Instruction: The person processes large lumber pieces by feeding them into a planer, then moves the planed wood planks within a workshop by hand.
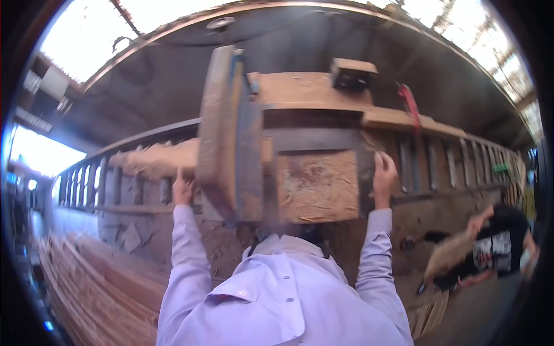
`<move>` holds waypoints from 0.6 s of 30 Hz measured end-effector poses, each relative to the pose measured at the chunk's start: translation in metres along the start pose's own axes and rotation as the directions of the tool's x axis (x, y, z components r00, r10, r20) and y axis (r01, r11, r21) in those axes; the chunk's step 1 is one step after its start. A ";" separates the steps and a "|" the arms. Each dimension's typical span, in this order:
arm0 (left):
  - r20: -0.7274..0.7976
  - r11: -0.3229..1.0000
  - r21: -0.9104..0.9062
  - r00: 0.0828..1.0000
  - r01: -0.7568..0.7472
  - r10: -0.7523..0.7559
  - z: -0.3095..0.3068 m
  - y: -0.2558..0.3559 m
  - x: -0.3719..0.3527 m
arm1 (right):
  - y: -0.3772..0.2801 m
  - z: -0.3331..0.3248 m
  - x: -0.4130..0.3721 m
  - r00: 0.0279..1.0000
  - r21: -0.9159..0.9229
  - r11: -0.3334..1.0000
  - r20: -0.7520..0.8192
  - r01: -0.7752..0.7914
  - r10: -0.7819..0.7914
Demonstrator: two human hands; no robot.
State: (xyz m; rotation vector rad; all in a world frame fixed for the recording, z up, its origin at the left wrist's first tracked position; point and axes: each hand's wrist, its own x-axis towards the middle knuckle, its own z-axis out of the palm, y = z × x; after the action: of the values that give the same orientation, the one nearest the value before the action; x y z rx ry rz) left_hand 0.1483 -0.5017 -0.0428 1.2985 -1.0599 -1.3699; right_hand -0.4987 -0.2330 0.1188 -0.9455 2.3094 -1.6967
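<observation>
Where the view begins at lower left, a stack of sawn planks [98, 282] lies on the floor, well apart from both hands. Above it a long metal railing [109, 181] runs along the machine's side.

Left hand [182, 189]: raised on a lilac sleeve [187, 254], it sits directly under the near end of a rough timber slab [151, 159]. One finger is stretched upward and touches the slab's lower edge, and the other fingers are loosely curled. The hand is not closed around the slab. The slab lies level, coated in sawdust, and runs rightward until it meets the large wheel guard [228, 132]. Blur prevents any finer reading of the contact.

Centre: the wheel guard stands upright between the two hands. Just beside it on the right is a sawdust-caked panel [317, 185].

Right hand [385, 176]: also raised, it is at the right edge of the panel. The fingers are curled over and clamped on an upright frame post [369, 155]. This hand is well apart from the slab, with the guard and panel between them.

Further right, a red strap [410, 101] hangs from the machine's top ledge. At the far right a co-worker [499, 248] in a black printed shirt holds a separate wood offcut [449, 255], well clear of both hands.
</observation>
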 end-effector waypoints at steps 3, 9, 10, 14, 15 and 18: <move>-0.140 0.989 0.144 0.989 -0.032 0.052 -0.010 0.003 0.015 | 0.089 0.010 -0.022 0.983 -0.655 0.742 0.001 0.139 -0.183; -0.434 0.981 -0.154 0.884 0.116 -0.173 0.056 0.053 -0.009 | 0.084 0.036 -0.027 0.958 -0.775 0.575 0.136 0.262 -0.253; -0.459 0.976 0.207 0.887 0.064 0.040 0.068 0.060 -0.017 | 0.096 0.037 -0.017 0.954 -0.787 0.555 0.143 0.271 -0.263; 0.250 0.373 0.819 0.856 -0.436 0.452 0.067 -0.010 0.001 | 0.101 0.046 -0.007 0.938 -0.788 0.537 0.138 0.299 -0.319; 0.033 0.861 0.507 0.999 -0.045 0.032 0.077 0.016 -0.013 | 0.105 0.051 -0.018 0.920 -0.781 0.543 0.101 0.309 -0.379; 0.237 0.989 0.069 0.961 0.133 -0.145 0.060 0.028 -0.024 | 0.113 0.045 -0.016 0.927 -0.774 0.561 0.088 0.294 -0.364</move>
State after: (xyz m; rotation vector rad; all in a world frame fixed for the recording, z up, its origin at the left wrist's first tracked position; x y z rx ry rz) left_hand 0.0899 -0.4845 -0.0073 1.2867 -1.1928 -1.6487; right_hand -0.5122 -0.2418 -0.0029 -1.5451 3.1475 -0.7003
